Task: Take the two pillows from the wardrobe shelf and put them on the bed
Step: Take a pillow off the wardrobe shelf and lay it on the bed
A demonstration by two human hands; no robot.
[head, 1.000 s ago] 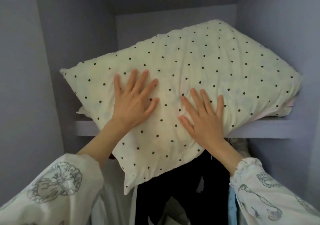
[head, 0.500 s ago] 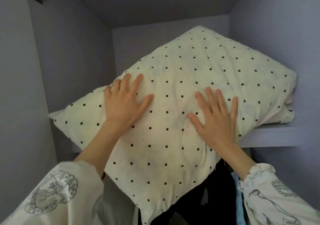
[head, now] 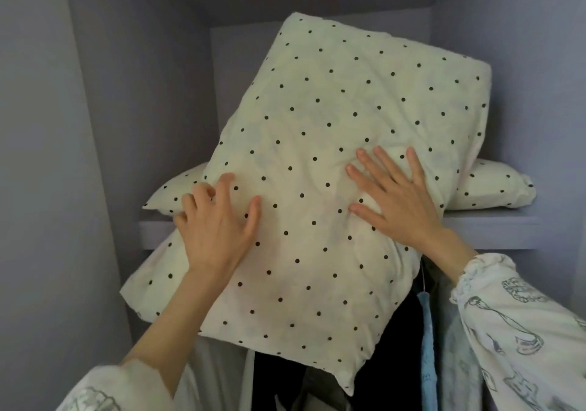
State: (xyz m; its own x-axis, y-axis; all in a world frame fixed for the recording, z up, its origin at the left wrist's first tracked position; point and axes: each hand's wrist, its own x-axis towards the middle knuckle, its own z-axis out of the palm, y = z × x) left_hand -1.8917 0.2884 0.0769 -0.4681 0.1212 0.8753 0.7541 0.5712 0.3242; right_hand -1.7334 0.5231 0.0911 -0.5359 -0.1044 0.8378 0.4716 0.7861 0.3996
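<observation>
A cream pillow with black dots [head: 333,109] leans steeply, its top end raised inside the wardrobe and its lower end hanging well below the shelf [head: 494,230]. My left hand [head: 218,230] digs curled fingers into its lower left part. My right hand [head: 396,201] presses into its middle right, fingers spread and sinking into the fabric. A second dotted pillow [head: 498,188] lies flat on the shelf beneath it, showing at the right end and as a corner at the left; the rest is hidden.
The wardrobe's lilac side walls [head: 142,93] close in on both sides, with its top just above the pillow. Below the shelf hang dark clothes [head: 285,379] and a light blue garment [head: 426,331].
The top pillow has slid further off the shelf and tipped up steeply, uncovering the second pillow under it. My left hand has gone from flat to curled on the fabric.
</observation>
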